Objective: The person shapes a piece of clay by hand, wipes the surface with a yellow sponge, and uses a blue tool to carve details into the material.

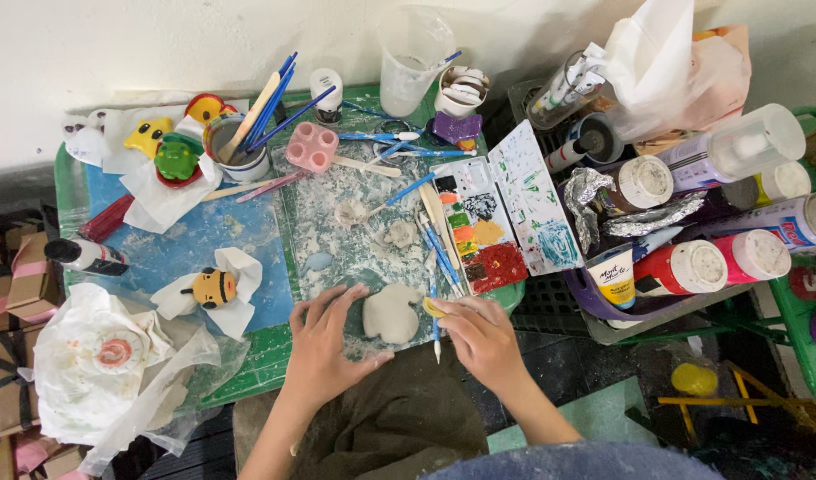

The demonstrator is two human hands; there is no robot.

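Our left hand lies flat, fingers spread, on the plastic-covered work mat, fingertips touching the left edge of a grey clay piece. It grips nothing, just steadies. Our right hand is curled loosely around a small yellow piece, pinched at the fingertips and pressed against the right side of the clay. A thin blue-handled tool runs under that hand with its pale tip pointing toward us; we can't tell whether the hand holds it or only covers it.

The clay piece sits at the near edge of the mat, between both hands, lobed at the bottom.

Outward on the mat: small clay scraps, blue brushes, wooden sticks. Just right, an open paint palette with smeared lid. Left of the mat, a painted bee figure on white tissue, on the blue part of the surface. Far left: a crumpled plastic bag and a small black-capped bottle. At the back: a brush jar, a pink four-well mould, green and yellow painted figures on tissue, a clear measuring jug. On the right, a crate of paint bottles and crumpled foil.
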